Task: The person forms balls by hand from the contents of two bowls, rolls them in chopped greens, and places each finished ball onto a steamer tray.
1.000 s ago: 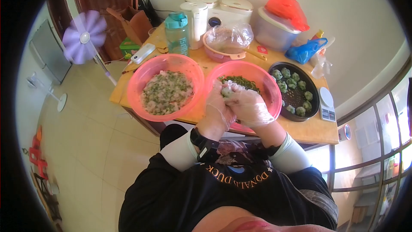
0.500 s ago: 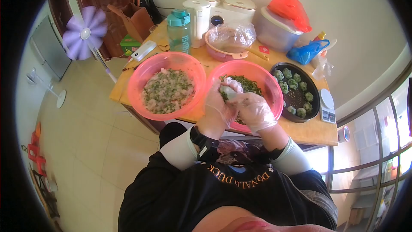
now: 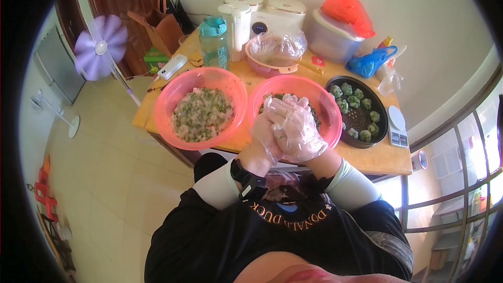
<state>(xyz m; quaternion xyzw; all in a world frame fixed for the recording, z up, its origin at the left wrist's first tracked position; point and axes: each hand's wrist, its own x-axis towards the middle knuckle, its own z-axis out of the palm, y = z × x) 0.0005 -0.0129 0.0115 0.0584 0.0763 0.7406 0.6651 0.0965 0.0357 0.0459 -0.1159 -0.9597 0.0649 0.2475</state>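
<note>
Over the near side of the right pink bowl [image 3: 331,107], my left hand [image 3: 265,137] and my right hand [image 3: 297,131] are pressed together, palm to palm, in clear plastic gloves. The right hand lies over the left with its fingers wrapped round. A green-flecked ball showed between them a moment ago; the closed hands now hide it. Chopped dark green filling [image 3: 317,118] shows in part behind the hands. To the left, another pink bowl [image 3: 238,91] holds a pale mix with green bits [image 3: 204,114]. Several green-white balls [image 3: 373,117] line a round dark pan [image 3: 384,109] on the right.
A kitchen scale [image 3: 398,128] stands right of the pan. Behind the bowls are a teal bottle [image 3: 214,44], a white jug [image 3: 238,29], a plastic-covered basin [image 3: 270,68], a lidded tub [image 3: 332,36] and a blue bag [image 3: 372,63]. A purple fan [image 3: 101,47] stands left.
My right hand has come over my left, and both have closed round the ball, which was partly visible before. The view has shifted slightly.
</note>
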